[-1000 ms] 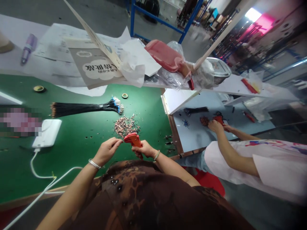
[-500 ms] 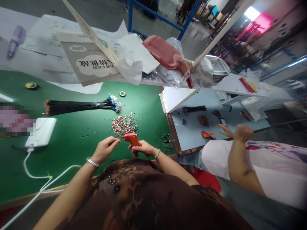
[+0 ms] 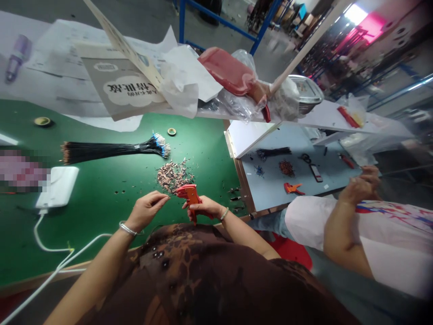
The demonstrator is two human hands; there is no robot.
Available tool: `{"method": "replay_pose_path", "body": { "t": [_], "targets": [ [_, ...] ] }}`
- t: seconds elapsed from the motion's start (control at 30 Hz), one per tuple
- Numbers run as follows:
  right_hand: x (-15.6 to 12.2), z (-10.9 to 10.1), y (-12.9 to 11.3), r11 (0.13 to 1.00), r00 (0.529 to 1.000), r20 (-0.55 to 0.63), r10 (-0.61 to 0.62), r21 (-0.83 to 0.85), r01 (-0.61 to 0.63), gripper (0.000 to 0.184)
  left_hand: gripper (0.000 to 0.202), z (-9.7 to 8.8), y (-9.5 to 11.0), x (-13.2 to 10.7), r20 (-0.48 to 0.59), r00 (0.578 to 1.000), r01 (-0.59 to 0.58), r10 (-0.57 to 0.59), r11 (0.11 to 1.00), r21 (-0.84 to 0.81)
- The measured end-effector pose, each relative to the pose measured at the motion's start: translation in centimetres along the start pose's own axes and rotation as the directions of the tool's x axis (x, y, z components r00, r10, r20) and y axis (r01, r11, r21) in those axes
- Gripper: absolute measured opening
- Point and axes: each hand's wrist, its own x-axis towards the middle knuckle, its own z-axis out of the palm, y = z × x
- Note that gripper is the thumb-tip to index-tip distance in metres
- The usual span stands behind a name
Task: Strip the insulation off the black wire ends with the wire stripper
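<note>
Left hand: the wearer's left hand [image 3: 148, 210] is closed in a pinch, thumb against forefinger, just short of the red tool's nose; whether a wire sits in the pinch cannot be told.
Right hand: the right hand [image 3: 207, 207] grips the red tool [image 3: 189, 193] by its handles, nose toward the left fingertips.
Scraps: a loose pile [image 3: 171, 177] of copper-coloured and dark bits lies on the green table [image 3: 209, 158], just beyond the tool.
Wires: a tied black bundle [image 3: 104, 152] lies behind and left of the pile, brown ends left, blue and silver ends right.
Just changed: the gap between pinch and tool nose is slightly wider than a second ago, and the tool is tilted differently. The work appears to be between squeezes, at the same spot.
Next bench: a co-worker's hands [image 3: 360, 187] have drawn back toward their body; their orange tool [image 3: 292, 188], held a second ago, lies on the blue bench [image 3: 267, 194].
</note>
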Motion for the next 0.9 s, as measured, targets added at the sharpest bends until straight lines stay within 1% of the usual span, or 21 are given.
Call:
{"method": "replay_pose_path", "body": {
  "t": [0.27, 0.4, 0.5, 0.57, 0.6, 0.67, 0.7, 0.73, 0.8, 0.83, 0.87, 0.9],
  "targets": [
    [0.6, 0.3, -0.5, 0.998, 0.999, 0.03, 0.016, -0.057, -0.014, 0.053, 0.039, 0.3, 0.0, 0.1, 0.014, 0.999, -0.031, 0.031, 1.0, 0.002],
    [0.8, 0.3, -0.7, 0.995, 1.0, 0.01, 0.018, -0.098, -0.017, 0.052, 0.037, 0.5, 0.2, 0.0, 0.019, 0.999, -0.038, 0.038, 0.999, 0.007],
    [1.1, -0.2, -0.3, 0.979, 0.999, -0.033, 0.016, -0.2, -0.022, 0.053, 0.038, 0.5, -0.2, -0.1, -0.003, 1.0, -0.019, 0.019, 0.999, 0.039],
    [1.4, -0.7, 0.3, 0.928, 0.995, -0.103, -0.016, -0.371, -0.024, 0.053, 0.038, 0.6, -0.8, -0.2, -0.015, 1.0, 0.006, -0.004, 0.996, 0.088],
    [1.4, -0.9, 0.7, 0.875, 0.989, -0.139, -0.05, -0.484, -0.023, 0.052, 0.037, 0.7, -1.2, -0.2, -0.014, 1.0, 0.021, -0.019, 0.993, 0.118],
    [1.5, -1.3, 1.9, 0.737, 0.972, -0.187, -0.14, -0.675, -0.024, 0.048, 0.036, 1.0, -2.1, -0.5, 0.003, 0.999, 0.053, -0.054, 0.982, 0.18],
    [1.6, -1.4, 2.5, 0.69, 0.965, -0.196, -0.175, -0.723, -0.022, 0.046, 0.035, 1.2, -2.6, -0.7, 0.013, 0.997, 0.07, -0.075, 0.976, 0.205],
    [1.6, -1.4, 3.0, 0.677, 0.959, -0.203, -0.196, -0.736, -0.018, 0.047, 0.035, 1.4, -3.1, -0.9, 0.018, 0.995, 0.093, -0.099, 0.971, 0.22],
    [1.6, -1.2, 3.7, 0.708, 0.944, -0.245, -0.221, -0.706, -0.017, 0.048, 0.034, 1.8, -3.9, -1.3, 0.001, 0.988, 0.148, -0.152, 0.964, 0.22],
    [1.6, -1.2, 3.9, 0.71, 0.934, -0.268, -0.238, -0.704, -0.021, 0.048, 0.035, 1.8, -4.2, -1.4, -0.015, 0.985, 0.172, -0.173, 0.962, 0.213],
    [1.6, -1.1, 3.9, 0.684, 0.922, -0.286, -0.262, -0.729, -0.032, 0.047, 0.036, 1.8, -4.3, -1.5, -0.039, 0.981, 0.196, -0.192, 0.96, 0.202],
    [1.6, -1.0, 3.8, 0.624, 0.912, -0.292, -0.289, -0.78, -0.052, 0.043, 0.038, 1.7, -4.4, -1.6, -0.069, 0.975, 0.22, -0.211, 0.958, 0.185]
  ]
}}
